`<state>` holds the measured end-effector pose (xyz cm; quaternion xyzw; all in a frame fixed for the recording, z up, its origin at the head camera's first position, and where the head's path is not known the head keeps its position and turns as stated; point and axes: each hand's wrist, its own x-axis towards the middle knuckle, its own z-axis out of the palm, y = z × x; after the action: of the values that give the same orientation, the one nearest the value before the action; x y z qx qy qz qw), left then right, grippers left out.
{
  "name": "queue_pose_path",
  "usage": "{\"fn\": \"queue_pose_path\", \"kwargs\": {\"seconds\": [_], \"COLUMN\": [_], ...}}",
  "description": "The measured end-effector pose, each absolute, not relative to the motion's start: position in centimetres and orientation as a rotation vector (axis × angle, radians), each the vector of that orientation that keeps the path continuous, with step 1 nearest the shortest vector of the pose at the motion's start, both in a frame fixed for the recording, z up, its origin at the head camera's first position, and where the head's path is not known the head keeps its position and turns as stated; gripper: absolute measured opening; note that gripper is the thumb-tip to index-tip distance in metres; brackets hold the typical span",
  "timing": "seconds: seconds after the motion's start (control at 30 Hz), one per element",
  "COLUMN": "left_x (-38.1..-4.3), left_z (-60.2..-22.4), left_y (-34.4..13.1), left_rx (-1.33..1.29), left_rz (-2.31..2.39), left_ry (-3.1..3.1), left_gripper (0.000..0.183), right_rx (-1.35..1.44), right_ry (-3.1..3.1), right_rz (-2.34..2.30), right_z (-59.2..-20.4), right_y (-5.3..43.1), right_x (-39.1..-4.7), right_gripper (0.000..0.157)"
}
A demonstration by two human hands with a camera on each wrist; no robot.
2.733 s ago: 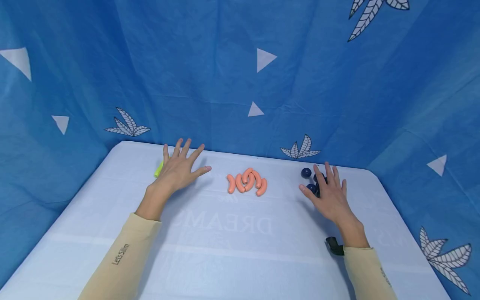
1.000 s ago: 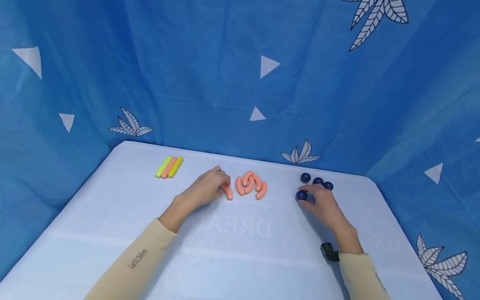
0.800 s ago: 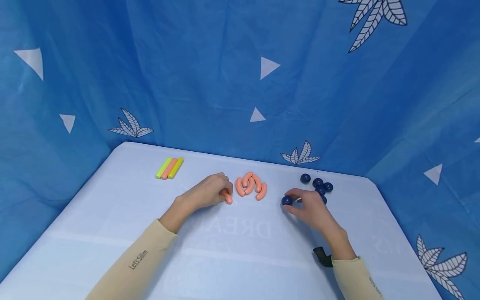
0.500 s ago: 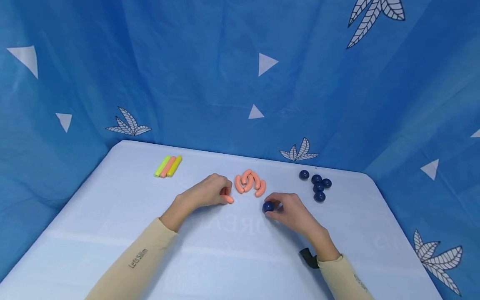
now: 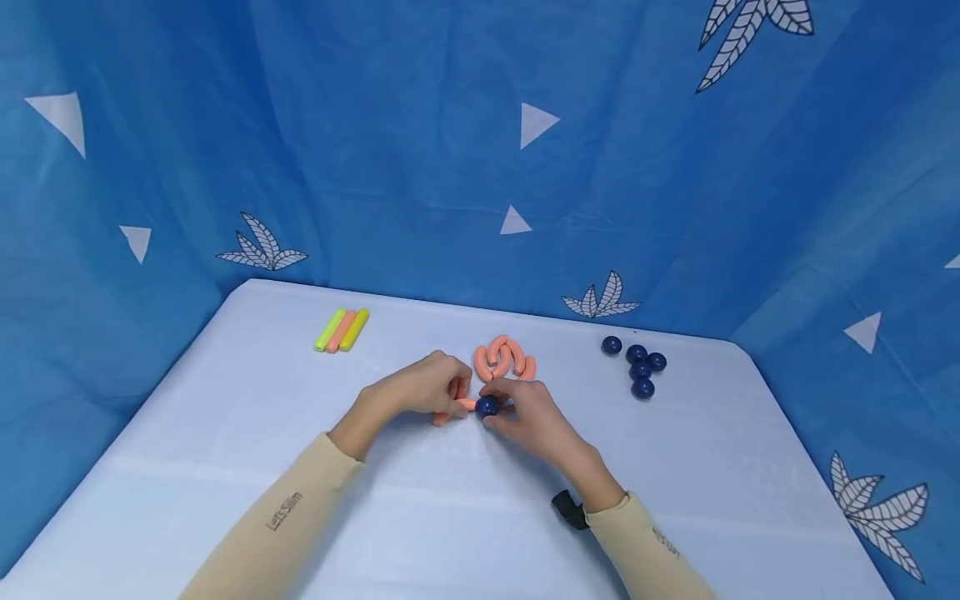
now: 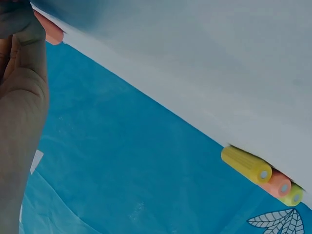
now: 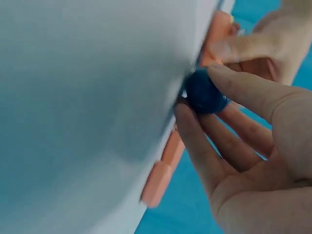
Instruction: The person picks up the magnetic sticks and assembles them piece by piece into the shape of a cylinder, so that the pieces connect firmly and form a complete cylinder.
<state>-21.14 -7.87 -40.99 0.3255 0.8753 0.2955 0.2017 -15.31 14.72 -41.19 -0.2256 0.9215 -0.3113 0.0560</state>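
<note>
In the head view my left hand (image 5: 427,385) pinches a curved pink-orange sausage-shaped piece (image 5: 443,419), partly covered by the fingers. Close to its right end, my right hand (image 5: 536,417) grips a dark blue ball (image 5: 487,406) between thumb and fingers. From the right wrist, the blue ball (image 7: 204,92) sits right beside the sausage-shaped piece (image 7: 219,31), on which the left thumb presses; whether ball and piece touch is hard to tell. Just behind the hands lies a cluster of similar sausage-shaped pieces (image 5: 503,360), partly hidden by the right hand.
At the back left of the white-covered table (image 5: 300,500), a light green stick (image 5: 329,330), a pink one (image 5: 341,332) and a yellow one (image 5: 354,330) lie side by side. Several dark blue balls (image 5: 640,371) stand back right. A blue curtain (image 5: 420,150) encloses the table.
Both hands went from spread to gripping. The left took a sausage-shaped piece and drew it slightly nearer; the right picked a blue ball from its group and carried it left to that piece.
</note>
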Motion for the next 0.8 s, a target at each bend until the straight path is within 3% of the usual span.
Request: {"fn": "queue_pose_path", "kwargs": {"seconds": [0.43,0.8], "left_x": [-20.9,-21.6], "left_z": [-41.0,-40.4], "left_y": [-7.5,-9.0], "left_rx": [0.920,0.855], "left_rz": [0.848,0.758], "left_ry": [2.421,2.486], "left_gripper": [0.020,0.025], "right_rx": [-0.741,-0.556], "right_ry": [2.754,3.039], "right_rz": [-1.018,-1.119], "right_z": [-41.5,-41.0], "right_y": [14.9,18.4], "right_x": [-15.6,-17.4], "right_gripper": [0.035,0.024]}}
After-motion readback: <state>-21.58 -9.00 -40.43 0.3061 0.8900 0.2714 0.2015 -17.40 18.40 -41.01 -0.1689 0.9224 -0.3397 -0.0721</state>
